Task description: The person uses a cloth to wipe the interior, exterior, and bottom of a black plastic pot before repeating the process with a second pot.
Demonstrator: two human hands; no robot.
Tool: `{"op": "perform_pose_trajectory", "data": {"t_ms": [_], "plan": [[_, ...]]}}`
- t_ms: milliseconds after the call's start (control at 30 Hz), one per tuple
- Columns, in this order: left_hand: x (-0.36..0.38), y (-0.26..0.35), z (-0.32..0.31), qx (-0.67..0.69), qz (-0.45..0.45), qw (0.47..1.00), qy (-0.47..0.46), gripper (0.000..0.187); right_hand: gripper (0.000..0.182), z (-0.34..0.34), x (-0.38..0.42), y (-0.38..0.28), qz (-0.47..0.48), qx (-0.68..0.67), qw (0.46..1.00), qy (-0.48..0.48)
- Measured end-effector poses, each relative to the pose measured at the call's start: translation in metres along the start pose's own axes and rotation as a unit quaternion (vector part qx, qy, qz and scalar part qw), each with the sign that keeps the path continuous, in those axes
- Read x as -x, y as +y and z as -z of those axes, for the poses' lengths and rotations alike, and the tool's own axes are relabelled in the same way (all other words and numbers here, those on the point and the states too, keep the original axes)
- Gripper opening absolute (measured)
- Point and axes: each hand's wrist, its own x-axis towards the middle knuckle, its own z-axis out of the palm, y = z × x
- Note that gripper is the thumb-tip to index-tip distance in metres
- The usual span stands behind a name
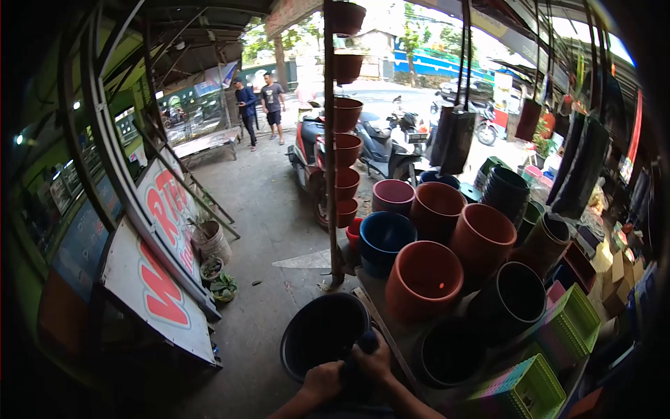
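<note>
A large black pot (pixel 289 349) is right in front of me, tilted so that its dark inside shows. My left hand (pixel 323 380) is closed at its near rim; whatever those fingers hold is hidden in shadow. Just to the right, my right hand (pixel 372 357) is wrapped around a dark, cloth-like bundle (pixel 366 341), whose top sticks out above the fingers. Both hands are close together, low in the head view. The bundle's lower part is too dark to make out.
Terracotta pots (pixel 424 279), a blue pot (pixel 385 241) and green baskets (pixel 534 391) crowd the right. A pole (pixel 330 140) with hanging pots rises ahead. Left leans a lettered sign (pixel 164 293). Motorcycles (pixel 310 150) and two people (pixel 259 108) are farther off.
</note>
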Motion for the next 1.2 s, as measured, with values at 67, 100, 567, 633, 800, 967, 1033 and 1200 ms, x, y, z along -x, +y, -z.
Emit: {"op": "perform_pose_trajectory", "data": {"t_ms": [67, 100, 567, 633, 800, 967, 1033, 1200], "plan": [[-0.014, 0.01, -0.001, 0.023, -0.049, 0.998, -0.007, 0.023, 0.068, 0.022, -0.001, -0.011, -0.048, -0.149, 0.988, 0.012], [-0.022, 0.015, 0.001, 0.049, -0.089, 0.995, -0.008, 0.027, 0.068, 0.031, -0.003, -0.005, -0.059, -0.155, 0.986, 0.036], [-0.197, 0.146, -0.05, 0.554, -0.101, 0.824, -0.06, 0.054, 0.053, 0.304, -0.011, -0.04, 0.005, -0.277, 0.889, 0.365], [-0.225, 0.179, -0.064, 0.527, -0.076, 0.834, -0.141, 0.05, 0.052, 0.347, -0.01, -0.04, 0.001, -0.25, 0.885, 0.393], [-0.268, 0.294, -0.098, 0.544, -0.172, 0.796, -0.206, 0.048, 0.06, 0.471, -0.014, 0.052, -0.017, 0.005, 0.921, 0.39], [-0.332, 0.32, -0.198, 0.549, -0.148, 0.78, -0.264, 0.046, 0.082, 0.525, -0.023, 0.085, 0.005, 0.108, 0.911, 0.397], [-0.35, 0.321, -0.226, 0.436, -0.218, 0.832, -0.265, 0.047, 0.086, 0.539, -0.03, 0.118, -0.044, 0.177, 0.899, 0.399], [-0.364, 0.318, -0.282, 0.34, -0.215, 0.883, -0.242, 0.049, 0.091, 0.55, -0.039, 0.168, -0.155, 0.193, 0.9, 0.359]]}}
